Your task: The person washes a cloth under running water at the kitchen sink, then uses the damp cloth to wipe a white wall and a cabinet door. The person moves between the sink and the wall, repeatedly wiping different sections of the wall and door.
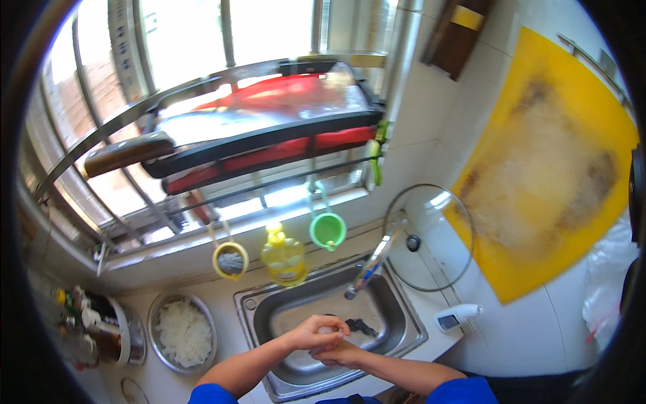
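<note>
My left hand (315, 333) and my right hand (342, 353) are pressed together over a stainless steel sink (330, 298). Curled fingers of the left hand lie above the right one. Something pale and shiny shows between them, perhaps foam or a small object; I cannot tell. Beyond the hands, dark wet scraps (361, 327) lie on the sink floor. The faucet (371, 265) reaches over the basin from its back right, above and beyond my hands. A pump bottle of yellow dish soap (284, 257) stands behind the sink.
Left of the sink, a metal bowl (214, 333) holds white, noodle-like strips (184, 331). A caddy (118, 333) with bottles stands farther left. A glass pot lid (428, 237) and yellow cutting board (545, 166) lean right. Above hang a rack (272, 134) with a wooden-handled cleaver (131, 151) and a green strainer (328, 230).
</note>
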The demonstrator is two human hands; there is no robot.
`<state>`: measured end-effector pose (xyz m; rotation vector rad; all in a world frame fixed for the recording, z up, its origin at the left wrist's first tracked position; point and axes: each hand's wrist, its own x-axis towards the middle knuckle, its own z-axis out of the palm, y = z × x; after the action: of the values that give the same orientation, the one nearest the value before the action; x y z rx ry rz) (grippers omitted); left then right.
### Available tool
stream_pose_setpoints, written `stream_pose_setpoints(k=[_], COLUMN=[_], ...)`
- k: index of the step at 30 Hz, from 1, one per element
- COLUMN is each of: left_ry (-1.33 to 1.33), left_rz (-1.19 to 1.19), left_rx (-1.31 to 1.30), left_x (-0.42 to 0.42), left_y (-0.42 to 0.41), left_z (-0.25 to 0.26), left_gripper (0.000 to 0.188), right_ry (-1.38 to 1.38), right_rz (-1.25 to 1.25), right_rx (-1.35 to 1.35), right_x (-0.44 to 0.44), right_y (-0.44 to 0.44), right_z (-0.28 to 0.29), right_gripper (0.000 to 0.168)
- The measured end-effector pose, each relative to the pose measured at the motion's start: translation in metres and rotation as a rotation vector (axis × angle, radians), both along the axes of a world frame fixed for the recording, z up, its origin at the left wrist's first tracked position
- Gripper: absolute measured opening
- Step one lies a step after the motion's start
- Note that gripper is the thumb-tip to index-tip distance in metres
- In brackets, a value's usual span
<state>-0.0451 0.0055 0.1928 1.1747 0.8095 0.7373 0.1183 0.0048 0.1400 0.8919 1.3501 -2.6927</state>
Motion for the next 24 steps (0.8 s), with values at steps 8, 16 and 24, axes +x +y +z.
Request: stream_pose_setpoints(k=[8, 16, 24], left_ry=[0.282, 0.059, -0.029], left_rz=[0.501, 0.815, 0.982], left_rx=[0.062, -0.095, -0.26], left_x=[0.029, 0.025, 0.029], left_y=[-0.002, -0.007, -0.028], left_z=[-0.058, -0.13, -0.165], left_gripper=[0.014, 0.009, 0.008], right_ry=[-0.026, -0.404, -0.593], right_rz=[-0.481, -0.36, -0.316], right_rx=[1.182, 0.89, 0.851], right_x=[-0.039, -0.038, -0.033], right_y=[-0.009, -0.017, -0.034], right_z=[-0.124, -0.116, -0.12], right_gripper=[0.043, 0.034, 0.026])
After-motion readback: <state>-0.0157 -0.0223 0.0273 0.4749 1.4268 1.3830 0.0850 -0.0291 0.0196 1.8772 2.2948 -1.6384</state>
